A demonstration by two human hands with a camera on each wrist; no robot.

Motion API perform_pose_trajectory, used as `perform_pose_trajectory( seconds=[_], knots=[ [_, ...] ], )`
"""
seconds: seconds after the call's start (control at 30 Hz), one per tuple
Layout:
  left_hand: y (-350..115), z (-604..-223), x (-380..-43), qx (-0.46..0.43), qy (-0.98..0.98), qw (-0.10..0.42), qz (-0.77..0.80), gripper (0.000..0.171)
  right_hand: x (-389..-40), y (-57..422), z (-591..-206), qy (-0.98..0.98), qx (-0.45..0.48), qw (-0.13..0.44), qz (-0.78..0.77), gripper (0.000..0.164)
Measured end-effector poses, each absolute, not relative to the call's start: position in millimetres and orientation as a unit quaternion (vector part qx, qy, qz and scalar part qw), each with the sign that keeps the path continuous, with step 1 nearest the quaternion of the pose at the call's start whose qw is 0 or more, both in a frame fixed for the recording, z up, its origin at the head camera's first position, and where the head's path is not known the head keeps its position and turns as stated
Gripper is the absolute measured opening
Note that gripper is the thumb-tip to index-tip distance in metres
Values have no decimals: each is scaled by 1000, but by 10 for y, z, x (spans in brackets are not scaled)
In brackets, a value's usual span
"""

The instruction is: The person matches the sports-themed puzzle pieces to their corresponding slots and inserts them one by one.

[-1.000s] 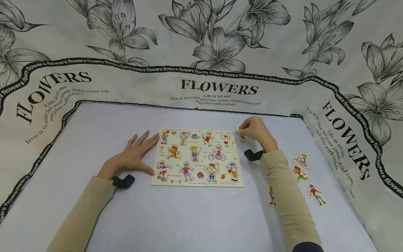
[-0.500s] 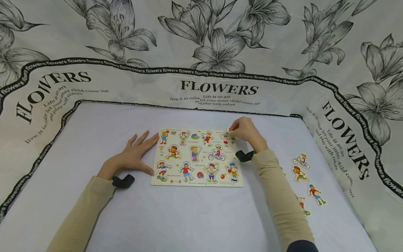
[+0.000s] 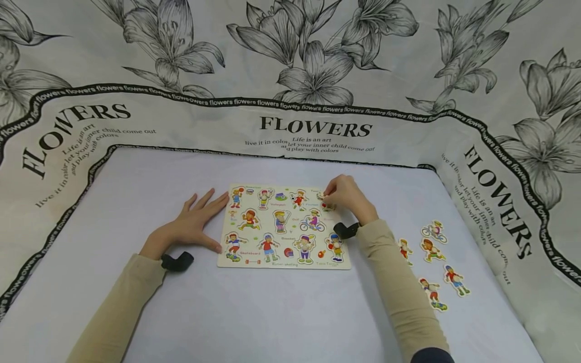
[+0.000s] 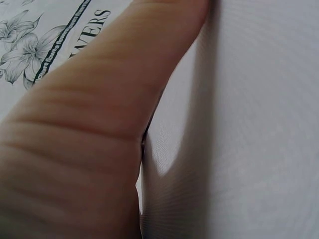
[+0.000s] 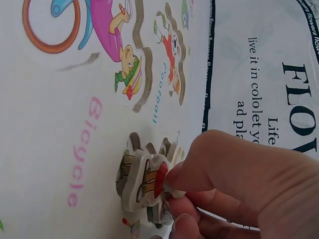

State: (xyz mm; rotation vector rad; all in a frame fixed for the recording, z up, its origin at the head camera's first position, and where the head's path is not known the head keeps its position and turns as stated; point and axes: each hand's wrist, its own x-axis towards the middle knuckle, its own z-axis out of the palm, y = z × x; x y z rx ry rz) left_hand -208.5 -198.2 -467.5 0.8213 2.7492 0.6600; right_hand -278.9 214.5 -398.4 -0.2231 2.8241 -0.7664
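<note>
A pale puzzle board (image 3: 226, 229) printed with sports figures lies flat in the head view. My left hand (image 3: 192, 224) spreads its fingers at the board's left edge, fingertips right at the rim. In the left wrist view a large part of that hand (image 4: 89, 114) fills the left side. At the board's upper right corner, my right hand (image 3: 346, 194) pinches a small figure-shaped puzzle piece (image 5: 149, 184) with red and tan colouring. The piece stands tilted over a matching cut-out near the "Bicycle" lettering in the right wrist view; my fingers hide part of it.
Loose puzzle pieces lie to the right: a cyclist (image 3: 434, 232), a runner (image 3: 432, 250), a roller skater (image 3: 457, 281), a skateboarder (image 3: 434, 293), and a figure in red (image 3: 405, 251) beside the right sleeve (image 3: 397, 287). A flower-printed cloth (image 3: 313, 141) rises behind the white table surface (image 3: 272, 317).
My right hand has carried the piece leftward from beside the board's upper right corner onto it, then slightly down. Loose pieces behind the right sleeve have come into view. The left hand stays put.
</note>
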Motion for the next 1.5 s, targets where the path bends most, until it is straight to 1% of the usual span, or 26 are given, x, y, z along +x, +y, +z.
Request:
perform_pose_trajectory(
  seconds=[0.77, 1.07, 1.5],
  knots=[
    [-1970, -4683, -2084, 278, 929, 99, 224, 140, -2747, 2123, -4053, 962, -68, 101, -246, 10],
    [-1978, -4693, -2086, 277, 930, 93, 225, 139, -2715, 2108, -4115, 961, -83, 83, -252, 8],
    [-1984, -4693, -2078, 284, 926, 86, 233, 136, -2615, 2118, -4047, 959, -98, 89, -250, 16]
  ],
)
